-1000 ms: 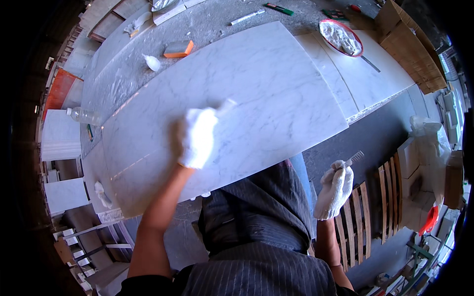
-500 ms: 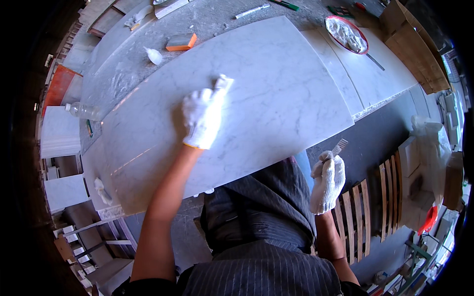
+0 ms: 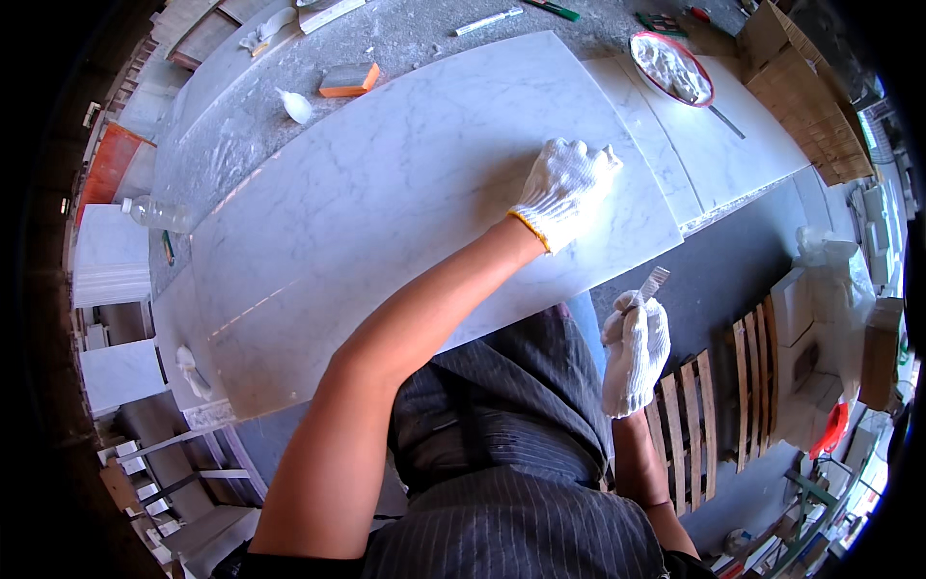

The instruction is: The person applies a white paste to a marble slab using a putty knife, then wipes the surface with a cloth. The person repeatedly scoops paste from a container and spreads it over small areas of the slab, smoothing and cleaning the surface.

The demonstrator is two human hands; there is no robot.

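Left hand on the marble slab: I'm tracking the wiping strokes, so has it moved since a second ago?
Yes. The left hand has slid along the marble slab toward its right end, nearer the red-rimmed dish.

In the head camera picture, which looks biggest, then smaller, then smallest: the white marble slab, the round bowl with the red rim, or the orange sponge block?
1. White marble slab, by far the largest.
2. Red-rimmed bowl.
3. Orange sponge block.
Bowl and sponge lie about equally far away, so the order is fairly sure.

The left hand (image 3: 564,188) covers whatever it presses on the marble slab (image 3: 386,193); the scraper's handle (image 3: 654,284) hides inside the right hand (image 3: 635,352).
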